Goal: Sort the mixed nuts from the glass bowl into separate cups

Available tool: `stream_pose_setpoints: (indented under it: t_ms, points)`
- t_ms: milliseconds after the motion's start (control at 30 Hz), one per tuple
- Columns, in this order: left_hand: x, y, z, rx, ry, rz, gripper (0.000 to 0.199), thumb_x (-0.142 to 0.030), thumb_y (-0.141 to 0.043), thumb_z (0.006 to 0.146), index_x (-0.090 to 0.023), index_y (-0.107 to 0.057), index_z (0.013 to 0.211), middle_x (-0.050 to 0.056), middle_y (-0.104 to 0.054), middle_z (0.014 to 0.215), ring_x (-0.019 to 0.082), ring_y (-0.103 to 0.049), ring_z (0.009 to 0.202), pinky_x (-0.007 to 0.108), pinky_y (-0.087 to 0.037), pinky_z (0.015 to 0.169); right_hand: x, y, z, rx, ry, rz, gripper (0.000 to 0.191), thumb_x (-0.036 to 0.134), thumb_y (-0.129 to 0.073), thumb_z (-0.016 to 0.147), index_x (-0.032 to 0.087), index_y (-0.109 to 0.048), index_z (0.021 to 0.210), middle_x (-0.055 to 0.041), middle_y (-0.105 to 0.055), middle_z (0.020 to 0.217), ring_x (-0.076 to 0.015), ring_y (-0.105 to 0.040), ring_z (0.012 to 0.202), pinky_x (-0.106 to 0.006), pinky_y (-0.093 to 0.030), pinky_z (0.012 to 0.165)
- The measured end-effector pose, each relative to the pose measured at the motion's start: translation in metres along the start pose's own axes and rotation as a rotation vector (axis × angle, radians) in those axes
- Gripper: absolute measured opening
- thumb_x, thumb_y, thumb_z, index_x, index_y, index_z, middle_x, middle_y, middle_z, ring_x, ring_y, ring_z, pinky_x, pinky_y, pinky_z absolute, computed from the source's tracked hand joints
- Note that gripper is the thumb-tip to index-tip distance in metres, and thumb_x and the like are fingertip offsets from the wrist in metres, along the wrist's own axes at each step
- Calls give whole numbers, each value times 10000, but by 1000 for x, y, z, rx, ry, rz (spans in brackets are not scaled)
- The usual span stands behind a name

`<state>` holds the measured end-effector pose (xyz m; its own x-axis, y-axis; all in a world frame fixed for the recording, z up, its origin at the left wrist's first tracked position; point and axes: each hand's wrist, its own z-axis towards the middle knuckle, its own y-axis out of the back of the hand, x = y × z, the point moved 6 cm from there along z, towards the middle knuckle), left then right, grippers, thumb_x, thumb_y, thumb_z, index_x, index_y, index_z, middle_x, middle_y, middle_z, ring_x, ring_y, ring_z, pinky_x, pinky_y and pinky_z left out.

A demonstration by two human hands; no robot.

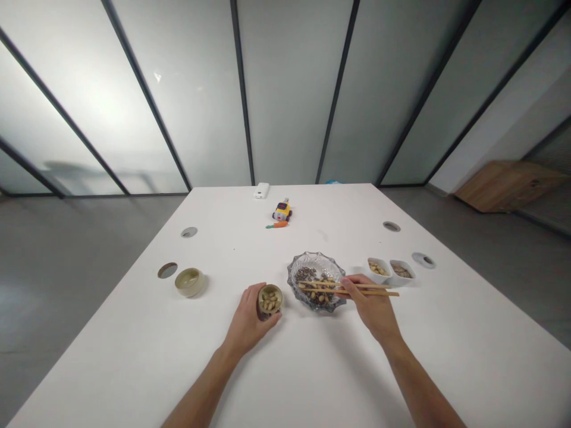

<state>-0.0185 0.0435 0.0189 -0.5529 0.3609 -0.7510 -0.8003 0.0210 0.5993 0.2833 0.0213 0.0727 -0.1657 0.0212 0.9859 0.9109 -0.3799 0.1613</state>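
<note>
My left hand (250, 318) is wrapped round a small cup (270, 299) that holds several pale nuts. To the right of the cup stands a scalloped clear glass bowl (335, 304) with nuts and dark seeds inside. Over the bowl, my right hand (372, 306) grips a pair of wooden chopsticks (370, 289). Their tips reach into or just above the bowl's left part; whether they pinch anything is too small to tell.
An olive-coloured bowl (190, 282) stands at the left. Two small white dishes, one with nuts (378, 269) and one with brownish pieces (401, 270), sit at the right. Farther back are an orange carrot toy (280, 224), a yellow toy car (282, 211) and a white device (262, 190).
</note>
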Motion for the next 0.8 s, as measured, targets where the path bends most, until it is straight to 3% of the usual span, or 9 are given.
stream_pose_setpoints:
  t_ms: [267,533,800]
  points:
    - [0,-1,-1,24,18,-21,601,-221,-792,780,-264,-519,1314,84,-628,1301,302,-607,1231,493,-498,1083,-17,-1,3,19,-36,52,501,689,-786,739,198,-698,781,-63,-772,817,-272,-783,782,-407,-665,766]
    - [1,-1,-1,16,21,-12,609,-229,-805,763,-263,-531,1306,80,-635,1293,297,-616,1224,485,-506,1078,-23,8,0,-54,-78,78,561,737,-783,702,193,-669,777,-40,-749,785,-244,-774,670,-366,-662,694]
    - [0,-1,0,23,23,-26,598,-236,-793,775,-262,-525,1310,89,-628,1297,305,-609,1228,503,-498,1082,-36,8,5,-37,-73,182,512,666,-829,712,188,-649,743,-9,-709,763,-232,-772,749,-377,-678,756]
